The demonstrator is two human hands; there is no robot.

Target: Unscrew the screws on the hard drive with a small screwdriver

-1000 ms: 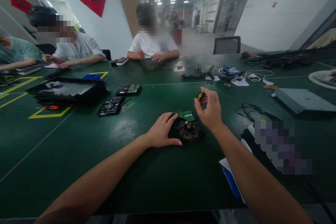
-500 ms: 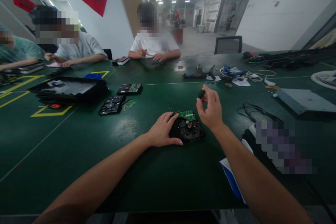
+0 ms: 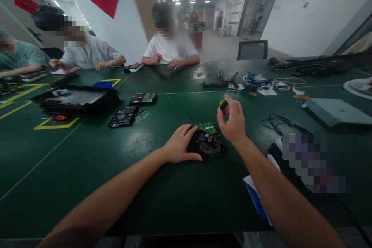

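A black hard drive lies on the green table in front of me, with a green circuit board on its far end. My left hand rests flat against the drive's left side, fingers stretched out and touching it. My right hand hovers just right of the drive, fingers pinched around a small screwdriver with a yellow and black handle. The screwdriver's thin shaft slants down toward the circuit board.
More drives and loose boards lie to the left beside a black tray. Tools and cables sit at the far right, a grey flat case further right. Three people sit along the far and left edges. Blue-white paper lies under my right forearm.
My right hand has turned the screwdriver slightly between the fingers. The left hand and the drive have stayed where they were. A person at the far left has shifted an arm.
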